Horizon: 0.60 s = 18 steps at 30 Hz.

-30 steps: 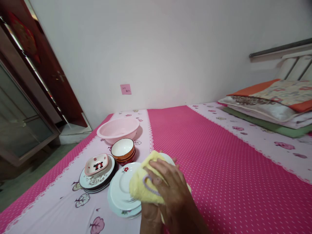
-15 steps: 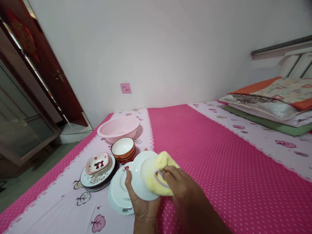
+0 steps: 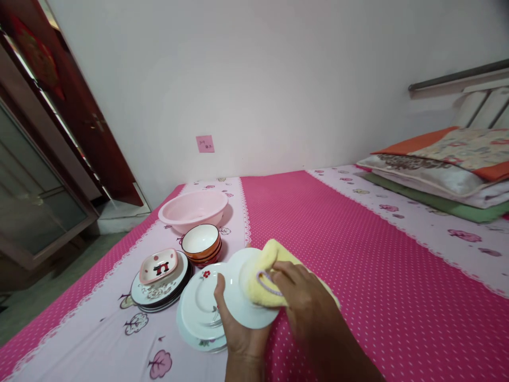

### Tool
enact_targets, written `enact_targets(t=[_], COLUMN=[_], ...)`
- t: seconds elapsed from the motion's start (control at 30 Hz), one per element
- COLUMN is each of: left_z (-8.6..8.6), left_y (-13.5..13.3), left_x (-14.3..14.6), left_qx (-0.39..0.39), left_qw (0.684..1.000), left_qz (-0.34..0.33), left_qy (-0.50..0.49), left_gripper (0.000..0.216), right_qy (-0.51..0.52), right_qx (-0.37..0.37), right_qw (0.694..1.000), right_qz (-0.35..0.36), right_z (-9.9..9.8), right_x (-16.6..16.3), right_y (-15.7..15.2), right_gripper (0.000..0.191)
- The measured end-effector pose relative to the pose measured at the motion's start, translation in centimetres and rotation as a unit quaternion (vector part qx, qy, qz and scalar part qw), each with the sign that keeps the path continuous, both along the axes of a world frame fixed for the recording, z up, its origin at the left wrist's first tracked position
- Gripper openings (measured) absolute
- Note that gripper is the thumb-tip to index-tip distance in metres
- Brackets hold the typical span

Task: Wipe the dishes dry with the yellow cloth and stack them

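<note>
My left hand (image 3: 242,334) grips a white plate (image 3: 254,315) from below, its thumb over the left rim. In my right hand (image 3: 296,289) is a yellow cloth (image 3: 264,265) with a purple-edged loop, pressed against the plate's face and covering part of it. Just left of the held plate lies a stack of white plates (image 3: 194,302) with red flower prints. Farther left, a small pink-rimmed dish (image 3: 159,267) sits on a stack of dark-edged patterned plates (image 3: 172,289). Brown bowls with white insides (image 3: 201,241) are nested behind the plates.
A pink basin (image 3: 193,207) stands at the back near the wall. Folded bedding (image 3: 441,175) is piled at the far right. Pink dotted and printed fabric (image 3: 358,254) covers the surface. A pink note (image 3: 205,144) is stuck to the wall; a door (image 3: 91,122) is at left.
Both hands have shifted a little to the right with the plate and cloth. The cloth has moved across the plate and spreads out farther right, and more of the stacked white plates shows.
</note>
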<state>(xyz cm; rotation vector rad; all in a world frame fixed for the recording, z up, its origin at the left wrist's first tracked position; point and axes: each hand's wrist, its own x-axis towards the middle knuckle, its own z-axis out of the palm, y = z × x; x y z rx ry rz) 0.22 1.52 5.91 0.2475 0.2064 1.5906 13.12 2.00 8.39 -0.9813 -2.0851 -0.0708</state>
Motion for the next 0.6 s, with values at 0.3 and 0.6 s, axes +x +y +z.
enact_targets(t=[0.3, 0.6], left_z=[-3.2, -0.5], left_y=[-0.7, -0.2], left_x=[-0.6, 2.0], left_qx=[-0.066, -0.002], left_qw=[0.963, 1.000], left_qz=[0.127, -0.008], left_qy=[0.229, 0.014], left_gripper=[0.018, 0.055], right_qy=[0.078, 0.053], right_qx=[0.137, -0.014], right_qw=[0.983, 0.998], right_qz=[0.094, 0.014], right_z=[-0.3, 0.3], right_x=[-5.6, 1.7], right_y=[-2.7, 1.2], right_gripper=[0.015, 0.038])
